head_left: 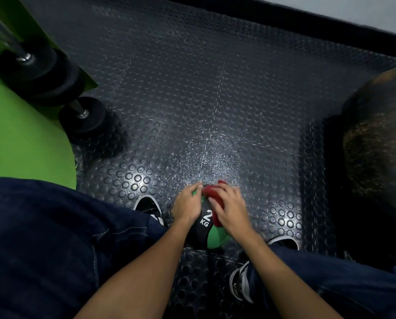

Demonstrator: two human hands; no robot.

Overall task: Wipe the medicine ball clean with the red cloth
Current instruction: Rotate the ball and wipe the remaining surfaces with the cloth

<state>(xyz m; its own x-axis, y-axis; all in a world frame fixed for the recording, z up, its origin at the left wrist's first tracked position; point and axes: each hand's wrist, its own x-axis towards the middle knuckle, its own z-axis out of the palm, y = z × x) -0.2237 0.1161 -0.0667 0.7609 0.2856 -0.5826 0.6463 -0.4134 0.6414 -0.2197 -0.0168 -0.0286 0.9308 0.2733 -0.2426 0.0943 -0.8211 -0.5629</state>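
Keep left hand (187, 206) curled round ball (200, 226) to steady it; with right hand (229, 211) gripping cloth (212, 196), press firmly, turning ball to reach every side

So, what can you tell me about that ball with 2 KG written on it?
The medicine ball is round, with a black panel printed with a white 2 KG and bright green panels beside it; its surface looks matte and rubbery. It sits low over the studded floor, between the person's legs. The left hand holds its left side, and the right hand holds the red cloth against its upper right. The hands hide much of it.
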